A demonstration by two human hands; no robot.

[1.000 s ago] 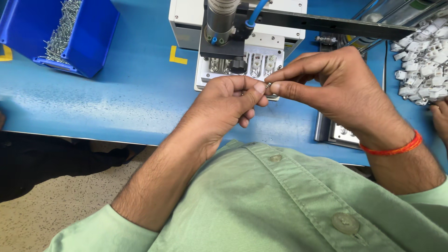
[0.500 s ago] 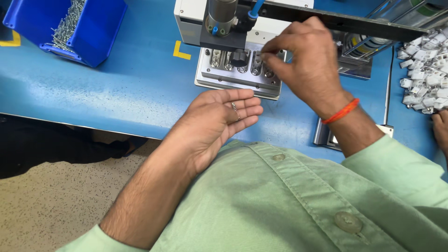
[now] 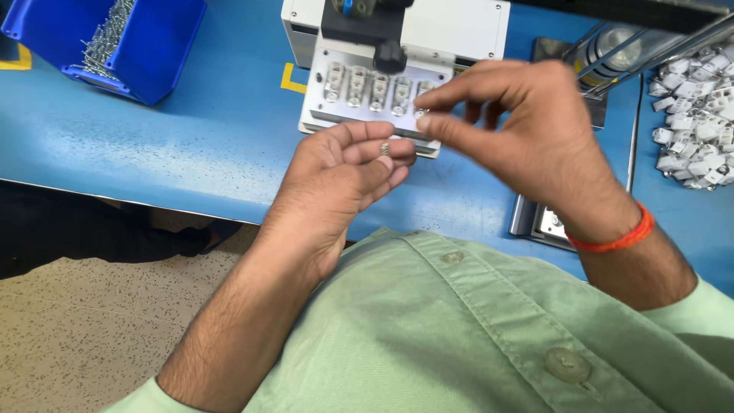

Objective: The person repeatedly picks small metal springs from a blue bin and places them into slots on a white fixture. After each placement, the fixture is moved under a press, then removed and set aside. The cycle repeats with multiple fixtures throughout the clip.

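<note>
Left hand (image 3: 344, 180) cupped palm-up, cradling a tiny silver metal screw (image 3: 384, 148) on its fingertips, right hand (image 3: 520, 130) pinched just above it, whether gripping anything unclear; screw looks light, rigid, slippery, best pinched by its sides.

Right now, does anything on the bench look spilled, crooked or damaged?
Nothing stands out. The grey metal fixture plate sits flat with small white parts in a row. Thin metal pins stay inside the blue plastic bin. The left hand cups a tiny metal piece; the right hand pinches above it.
</note>
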